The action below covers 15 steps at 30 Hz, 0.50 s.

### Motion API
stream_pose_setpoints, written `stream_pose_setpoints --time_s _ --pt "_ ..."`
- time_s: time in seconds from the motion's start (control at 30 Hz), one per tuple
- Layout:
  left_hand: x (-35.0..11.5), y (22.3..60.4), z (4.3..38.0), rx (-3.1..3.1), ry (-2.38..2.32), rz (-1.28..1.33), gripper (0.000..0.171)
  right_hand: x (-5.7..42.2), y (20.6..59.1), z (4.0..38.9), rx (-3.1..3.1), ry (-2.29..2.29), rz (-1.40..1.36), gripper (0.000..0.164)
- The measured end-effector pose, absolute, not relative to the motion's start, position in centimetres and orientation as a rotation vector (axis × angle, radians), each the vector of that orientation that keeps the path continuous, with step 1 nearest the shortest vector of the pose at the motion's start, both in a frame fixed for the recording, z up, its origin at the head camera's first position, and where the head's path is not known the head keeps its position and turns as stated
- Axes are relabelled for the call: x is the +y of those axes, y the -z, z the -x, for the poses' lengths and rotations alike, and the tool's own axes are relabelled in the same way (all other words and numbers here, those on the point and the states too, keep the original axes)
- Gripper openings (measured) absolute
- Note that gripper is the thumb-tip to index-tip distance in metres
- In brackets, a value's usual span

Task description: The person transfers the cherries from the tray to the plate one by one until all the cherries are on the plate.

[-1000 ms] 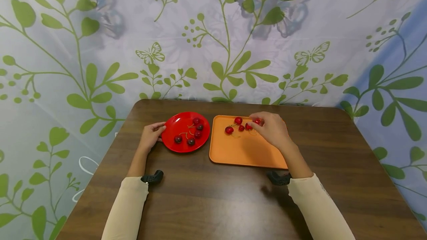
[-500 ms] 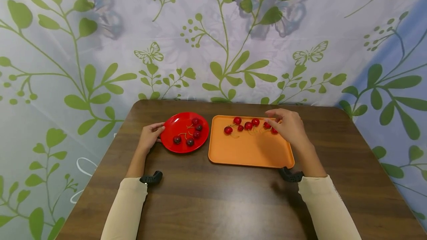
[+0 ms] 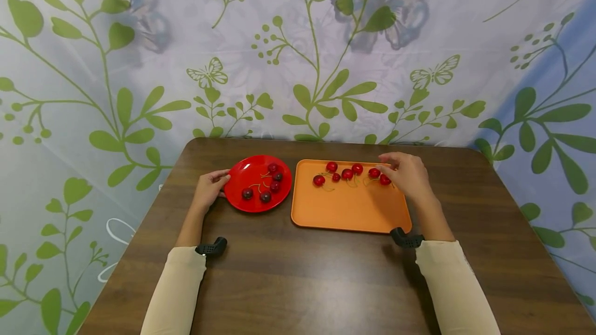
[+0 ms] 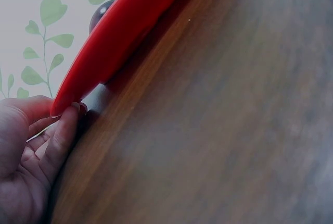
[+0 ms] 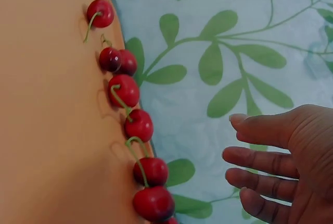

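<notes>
My left hand (image 3: 208,190) pinches the left rim of a red plate (image 3: 241,176). In the left wrist view, thumb and fingers grip that plate's edge (image 4: 117,36), which looks raised off the table there. Several dark cherries (image 3: 265,197) with stems lie on the plate. To its right, an orange tray (image 3: 344,211) bears several bright red cherries (image 3: 347,174) along its far side. Over the tray's right end hovers my right hand (image 3: 410,176), fingers relaxed and holding nothing. The right wrist view shows it apart from the row of cherries (image 5: 125,91).
Both plate and tray sit toward the far side of a brown wooden table (image 3: 298,273). Behind it hangs a cloth backdrop (image 3: 279,92) printed with leaves and butterflies. Dark wrist-worn devices (image 3: 212,247) show on both arms.
My right hand has moved right, from over the tray's middle cherries to its right end, bringing more cherries into sight. The left hand stays at the plate's rim.
</notes>
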State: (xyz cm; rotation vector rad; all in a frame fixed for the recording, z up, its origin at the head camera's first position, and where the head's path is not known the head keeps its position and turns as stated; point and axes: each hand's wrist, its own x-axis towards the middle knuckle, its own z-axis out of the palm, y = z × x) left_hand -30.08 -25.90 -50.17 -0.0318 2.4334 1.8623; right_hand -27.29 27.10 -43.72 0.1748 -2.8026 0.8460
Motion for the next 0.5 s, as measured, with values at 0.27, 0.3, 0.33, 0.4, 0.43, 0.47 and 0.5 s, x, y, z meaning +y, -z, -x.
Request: stream_pose_setpoints --time_s 0.27,0.3,0.33,0.4,0.43,0.47,0.5 --pt "-25.7 50.1 30.4 2.428 -1.859 -0.003 0.037 28.4 44.9 27.5 -2.911 -0.811 -0.083 0.035" --pt "-25.7 50.1 30.3 2.423 -1.862 0.005 0.037 28.4 45.0 27.5 -2.919 -0.809 -0.083 0.036" --pt "-25.8 50.1 30.3 2.42 -1.864 0.012 0.037 28.4 45.1 27.6 -2.924 -0.803 -0.085 0.036" --pt "-25.9 50.2 30.2 2.42 -1.867 0.022 0.037 28.4 45.3 27.7 -2.934 -0.797 -0.082 0.036" --pt "-25.9 50.2 30.1 2.422 -1.868 0.021 0.037 28.4 45.3 27.7 -2.935 -0.793 -0.08 0.036" --pt "-26.0 50.2 30.0 2.426 -1.868 0.015 0.037 28.4 45.4 27.7 -2.938 -0.79 -0.075 0.036" --pt "-26.0 50.2 30.0 2.43 -1.871 0.013 0.037 28.3 45.4 27.7 -2.946 -0.785 -0.071 0.036"
